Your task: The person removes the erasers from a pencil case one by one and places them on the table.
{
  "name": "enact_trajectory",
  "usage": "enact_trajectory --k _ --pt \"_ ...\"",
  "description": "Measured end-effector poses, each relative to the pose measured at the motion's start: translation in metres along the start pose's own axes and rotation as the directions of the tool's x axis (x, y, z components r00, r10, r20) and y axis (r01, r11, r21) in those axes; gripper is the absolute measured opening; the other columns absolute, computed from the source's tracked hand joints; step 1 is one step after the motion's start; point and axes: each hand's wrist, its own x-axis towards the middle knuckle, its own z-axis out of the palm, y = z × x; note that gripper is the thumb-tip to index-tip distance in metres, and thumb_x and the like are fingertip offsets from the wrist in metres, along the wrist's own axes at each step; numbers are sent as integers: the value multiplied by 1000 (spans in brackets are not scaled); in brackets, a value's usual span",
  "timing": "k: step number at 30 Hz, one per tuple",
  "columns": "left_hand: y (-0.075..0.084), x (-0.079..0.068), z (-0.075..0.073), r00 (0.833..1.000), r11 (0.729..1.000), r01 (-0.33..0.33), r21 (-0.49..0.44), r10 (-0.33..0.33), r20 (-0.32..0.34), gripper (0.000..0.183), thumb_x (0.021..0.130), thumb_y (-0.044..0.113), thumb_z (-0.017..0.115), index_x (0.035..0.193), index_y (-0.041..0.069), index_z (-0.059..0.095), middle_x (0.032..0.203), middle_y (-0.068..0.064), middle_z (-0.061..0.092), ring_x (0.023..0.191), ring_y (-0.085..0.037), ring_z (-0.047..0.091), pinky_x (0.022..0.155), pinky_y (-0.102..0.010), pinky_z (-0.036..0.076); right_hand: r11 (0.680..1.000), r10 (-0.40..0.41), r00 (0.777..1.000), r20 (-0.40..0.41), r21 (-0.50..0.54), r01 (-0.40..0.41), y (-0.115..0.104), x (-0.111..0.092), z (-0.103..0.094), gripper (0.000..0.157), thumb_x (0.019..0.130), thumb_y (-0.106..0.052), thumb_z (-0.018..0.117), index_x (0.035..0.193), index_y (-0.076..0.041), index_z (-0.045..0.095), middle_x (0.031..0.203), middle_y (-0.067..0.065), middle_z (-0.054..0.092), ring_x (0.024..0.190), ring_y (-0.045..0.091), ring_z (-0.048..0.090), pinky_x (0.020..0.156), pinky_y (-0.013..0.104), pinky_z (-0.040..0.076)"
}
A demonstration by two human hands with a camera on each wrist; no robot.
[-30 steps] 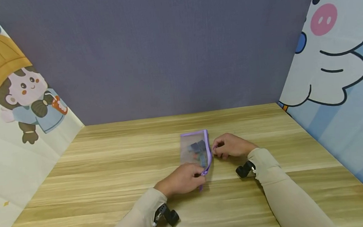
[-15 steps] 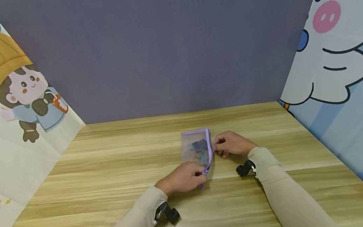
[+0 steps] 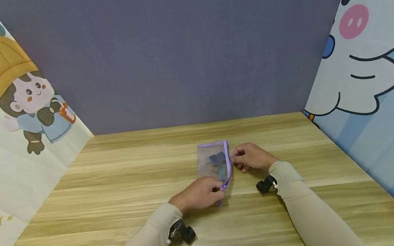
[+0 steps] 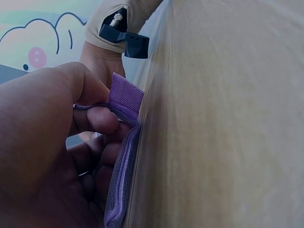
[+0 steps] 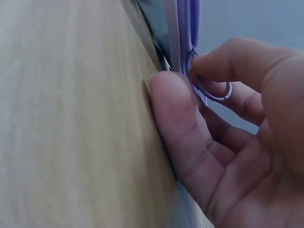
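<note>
From where I stand, the pouch (image 3: 203,158) lies just right of centre in the frame, its zip (image 3: 228,162) running down its right side and small dark and coloured contents (image 3: 217,159) showing through the mesh. The left hand (image 3: 199,193) pinches the pouch's near corner, thumb and forefinger together by the purple tab (image 4: 126,95); the right hand (image 3: 253,157) has thumb and forefinger closed on the cord (image 5: 219,99) looped at the zip. How far the zip is done up, I can't tell.

To work the zip well, I'd keep that corner firmly pinned and draw the cord in line with the teeth, low and slow. The edge bows near the left hand, so I'd pull it straight first; a slack curve could snag, or nip the mesh.

Both forearms reach in from the bottom of the frame, angled towards each other. The left hand sits lower, its back turned up, close over the surface (image 3: 120,200); the right comes in higher, from the right, other fingers curled beneath.
</note>
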Motion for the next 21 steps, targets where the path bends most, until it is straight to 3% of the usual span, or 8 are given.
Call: enact_trajectory --k 21 --pt "0 -3 -1 1000 1000 27 -7 -27 7 27 91 15 60 65 22 56 74 12 55 64 -2 48 57 -17 41 1000 28 999 -24 1 -28 -2 1 3 11 99 -11 63 99 -1 66 88 16 64 76 26 65 63 40 60"
